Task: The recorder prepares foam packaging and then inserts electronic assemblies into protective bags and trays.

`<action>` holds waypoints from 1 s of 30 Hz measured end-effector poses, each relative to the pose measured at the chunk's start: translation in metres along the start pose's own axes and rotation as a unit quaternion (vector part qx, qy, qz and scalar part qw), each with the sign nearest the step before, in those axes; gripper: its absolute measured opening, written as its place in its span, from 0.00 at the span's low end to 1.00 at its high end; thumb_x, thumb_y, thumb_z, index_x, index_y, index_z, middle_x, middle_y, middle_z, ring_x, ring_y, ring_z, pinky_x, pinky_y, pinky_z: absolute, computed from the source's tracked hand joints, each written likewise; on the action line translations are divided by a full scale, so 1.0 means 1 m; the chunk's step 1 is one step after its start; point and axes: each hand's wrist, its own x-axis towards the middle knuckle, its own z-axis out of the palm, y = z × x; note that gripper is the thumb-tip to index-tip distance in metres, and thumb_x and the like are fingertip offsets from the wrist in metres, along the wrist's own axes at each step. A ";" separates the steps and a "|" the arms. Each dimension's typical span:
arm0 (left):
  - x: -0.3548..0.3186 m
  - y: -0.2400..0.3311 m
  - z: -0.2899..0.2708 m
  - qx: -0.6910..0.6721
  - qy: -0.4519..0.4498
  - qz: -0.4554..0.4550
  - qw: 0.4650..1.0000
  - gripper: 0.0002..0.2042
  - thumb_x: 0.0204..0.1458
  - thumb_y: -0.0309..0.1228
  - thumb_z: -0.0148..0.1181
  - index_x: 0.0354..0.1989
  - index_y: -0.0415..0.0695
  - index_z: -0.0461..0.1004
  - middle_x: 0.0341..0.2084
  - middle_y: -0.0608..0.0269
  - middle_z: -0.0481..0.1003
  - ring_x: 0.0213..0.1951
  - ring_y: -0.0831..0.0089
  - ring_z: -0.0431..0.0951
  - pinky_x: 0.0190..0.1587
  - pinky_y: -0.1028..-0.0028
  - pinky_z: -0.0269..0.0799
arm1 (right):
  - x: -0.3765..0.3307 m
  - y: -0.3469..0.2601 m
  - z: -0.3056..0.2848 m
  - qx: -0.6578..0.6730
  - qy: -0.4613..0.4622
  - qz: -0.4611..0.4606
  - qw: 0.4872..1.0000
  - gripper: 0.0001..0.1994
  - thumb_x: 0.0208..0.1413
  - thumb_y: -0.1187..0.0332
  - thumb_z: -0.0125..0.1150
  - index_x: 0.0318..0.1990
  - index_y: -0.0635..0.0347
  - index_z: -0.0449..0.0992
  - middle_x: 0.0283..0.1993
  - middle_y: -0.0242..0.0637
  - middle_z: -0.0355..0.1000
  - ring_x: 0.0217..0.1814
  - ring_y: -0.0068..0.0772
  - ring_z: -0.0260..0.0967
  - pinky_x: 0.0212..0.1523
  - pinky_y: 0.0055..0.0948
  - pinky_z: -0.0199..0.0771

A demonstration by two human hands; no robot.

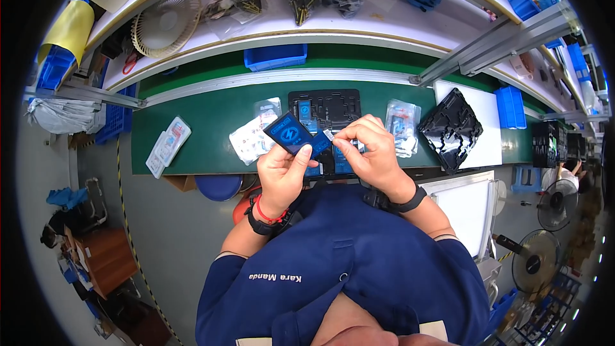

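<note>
A flat dark battery (289,132) with blue print and a lightning symbol is tilted above the bench. My left hand (285,176) grips its lower edge, thumb on the face. A blue section (320,145) extends from its right end. Close to that section, my right hand (371,154) is closed in a pinch at a small white tab (329,134); whether the tab is joined to the battery is hard to tell. Beneath both hands lies a black moulded tray (343,106) with blue flat pieces in some of its slots, partly hidden by my hands.
Clear bags with printed inserts (246,143) lie left of the tray, more bags (403,127) to its right. Another black tray (451,129) rests tilted on a white board (490,131). White cards (168,147) sit far left. A shelf (359,32) spans behind the green bench (205,112).
</note>
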 end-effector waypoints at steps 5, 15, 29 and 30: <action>0.000 -0.004 -0.001 0.078 -0.014 0.081 0.994 0.04 0.49 0.21 0.56 0.31 0.32 0.73 0.24 0.61 0.75 0.24 0.79 0.75 0.26 0.80 0.73 | 0.003 0.000 -0.003 -0.046 -0.006 -0.060 0.997 0.05 0.38 0.77 0.62 0.22 0.59 0.71 0.23 0.33 0.69 0.26 0.33 0.63 0.33 0.29 0.59; -0.001 -0.010 -0.002 0.169 -0.005 0.122 0.978 0.03 0.48 0.22 0.57 0.30 0.35 0.74 0.17 0.62 0.74 0.19 0.82 0.73 0.21 0.82 0.66 | 0.001 0.001 0.007 -0.063 0.018 -0.052 0.997 0.06 0.29 0.77 0.58 0.17 0.57 0.66 0.19 0.32 0.63 0.24 0.35 0.60 0.31 0.30 0.58; 0.005 -0.019 -0.014 0.254 -0.001 0.115 0.960 0.04 0.48 0.21 0.56 0.32 0.35 0.73 0.20 0.62 0.74 0.21 0.81 0.72 0.23 0.81 0.67 | -0.005 0.007 -0.016 0.132 -0.088 0.153 0.975 0.02 0.37 0.77 0.55 0.19 0.64 0.68 0.21 0.32 0.65 0.26 0.23 0.62 0.30 0.23 0.62; 0.007 -0.019 -0.014 0.256 0.002 0.115 0.960 0.04 0.48 0.21 0.56 0.32 0.35 0.73 0.20 0.62 0.74 0.21 0.81 0.72 0.23 0.81 0.67 | -0.006 0.009 -0.017 0.154 -0.065 0.156 0.974 0.03 0.39 0.76 0.56 0.20 0.64 0.68 0.22 0.32 0.66 0.27 0.23 0.63 0.31 0.22 0.62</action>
